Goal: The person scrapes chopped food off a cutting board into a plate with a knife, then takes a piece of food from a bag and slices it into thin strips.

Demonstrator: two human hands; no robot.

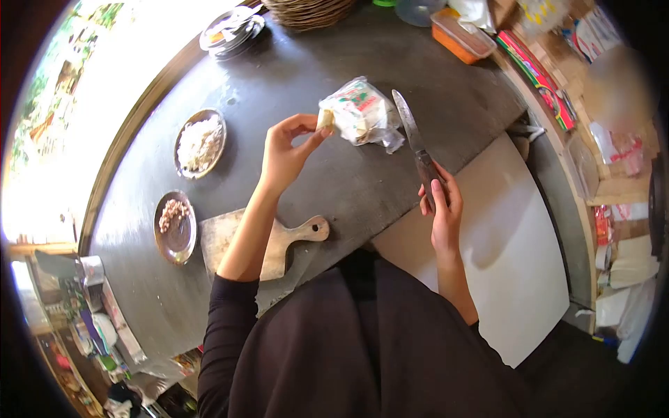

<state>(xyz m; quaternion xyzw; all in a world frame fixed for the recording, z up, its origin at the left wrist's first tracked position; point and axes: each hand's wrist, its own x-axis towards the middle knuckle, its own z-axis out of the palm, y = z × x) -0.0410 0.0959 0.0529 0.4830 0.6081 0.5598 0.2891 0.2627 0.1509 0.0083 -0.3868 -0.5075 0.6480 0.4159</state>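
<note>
My left hand (287, 150) pinches a small pale yellow piece (325, 119) between thumb and fingers; its kind I cannot make out. Right beside that piece lies a white plastic packet (362, 113) with red and green print, crumpled at its near end. A knife (417, 139) with a dark handle is gripped in my right hand (443, 205), its blade pointing away from me, to the right of the packet. Under my left forearm rests a wooden cutting board (279, 245), partly covered by the arm.
To the left on the dark table (279, 83) stand a bowl of white pieces (200, 144) and a brown dish (175, 233) with small pinkish bits. Stacked plates (232, 33), a woven basket (306, 10) and an orange container (460, 38) stand at the back. Shelves with packages line the right.
</note>
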